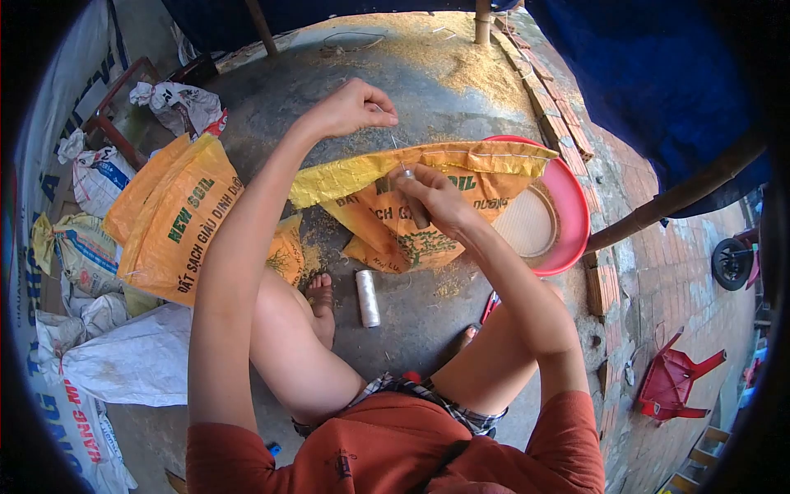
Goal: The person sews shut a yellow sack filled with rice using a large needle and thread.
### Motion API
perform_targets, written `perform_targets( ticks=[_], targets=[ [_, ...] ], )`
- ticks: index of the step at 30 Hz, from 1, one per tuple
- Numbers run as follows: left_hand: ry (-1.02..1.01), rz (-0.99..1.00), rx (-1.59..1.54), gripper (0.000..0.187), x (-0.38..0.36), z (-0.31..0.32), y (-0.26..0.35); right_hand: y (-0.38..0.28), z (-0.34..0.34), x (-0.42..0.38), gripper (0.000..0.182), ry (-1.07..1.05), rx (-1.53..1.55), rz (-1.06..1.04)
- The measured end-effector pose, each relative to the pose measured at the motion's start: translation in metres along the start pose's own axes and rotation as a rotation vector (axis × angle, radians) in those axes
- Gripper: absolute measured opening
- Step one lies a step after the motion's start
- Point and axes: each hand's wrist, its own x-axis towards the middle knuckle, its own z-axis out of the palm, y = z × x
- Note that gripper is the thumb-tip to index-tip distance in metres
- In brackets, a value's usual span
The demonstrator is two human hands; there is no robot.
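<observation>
My left hand (pixel 355 109) is raised above the bag's top edge, fingertips pinched on a thin thread. My right hand (pixel 438 198) grips an awl by its wooden handle (pixel 418 216), and its thin metal shaft points up at the folded edge. An orange printed sack (pixel 494 185) spreads in front of me, its yellow folded hem (pixel 329 179) running left to right. White stitches show along the hem's right part. On the floor between my feet stands a roll of white thread (pixel 368 299).
More orange sacks (pixel 185 218) are stacked at my left, beside white bags (pixel 136 354). Behind the sack's right end sits a pink basin (pixel 576 222) with a round sieve (pixel 527 222). A red stool (pixel 675 379) lies overturned on the brick paving. Grain husks (pixel 485 74) cover the floor ahead.
</observation>
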Motion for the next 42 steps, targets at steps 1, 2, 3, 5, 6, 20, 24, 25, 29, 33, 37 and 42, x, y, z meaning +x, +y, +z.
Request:
perform_targets(
  ticks=[1, 2, 3, 5, 6, 20, 24, 25, 29, 33, 37, 42],
  targets=[
    [0.000, 0.001, 0.000, 0.022, 0.001, 0.002, 0.000, -0.001, 0.000, 0.000, 0.016, 0.001, -0.001, 0.000],
    [-0.010, 0.012, -0.003, 0.022, 0.002, 0.004, 0.000, -0.002, -0.001, -0.001, 0.016, 0.003, -0.032, 0.007],
    [-0.020, 0.024, -0.006, 0.022, 0.003, 0.005, -0.001, -0.002, -0.001, -0.002, 0.015, 0.005, -0.063, 0.014],
    [-0.056, 0.005, 0.020, 0.025, 0.006, 0.004, -0.002, -0.003, -0.003, -0.003, 0.015, 0.001, -0.074, 0.022],
    [-0.092, -0.015, 0.046, 0.028, 0.008, 0.004, -0.004, -0.002, -0.003, -0.003, 0.015, -0.003, -0.085, 0.029],
    [-0.088, -0.167, -0.106, 0.020, -0.001, -0.008, -0.017, -0.011, -0.002, -0.006, 0.015, 0.049, -0.074, 0.012],
    [-0.069, -0.005, -0.259, 0.016, -0.008, -0.008, -0.017, -0.014, 0.001, -0.007, 0.018, 0.054, -0.038, 0.022],
    [-0.069, -0.007, -0.259, 0.016, -0.010, -0.007, -0.015, -0.014, 0.002, -0.007, 0.018, 0.052, -0.037, 0.022],
    [-0.064, -0.074, -0.014, 0.023, -0.023, -0.001, 0.015, -0.011, 0.001, -0.003, 0.019, 0.041, 0.138, 0.038],
    [0.181, 0.033, 0.382, 0.032, -0.035, 0.021, 0.026, -0.012, -0.001, -0.003, 0.020, -0.002, 0.269, 0.079],
    [0.241, 0.086, 0.381, 0.029, -0.034, 0.031, 0.023, -0.010, -0.002, -0.003, 0.021, -0.019, 0.301, 0.073],
    [0.313, 0.050, 0.374, 0.023, -0.033, 0.043, 0.024, -0.010, -0.001, -0.005, 0.022, 0.024, 0.298, 0.062]
  ],
)
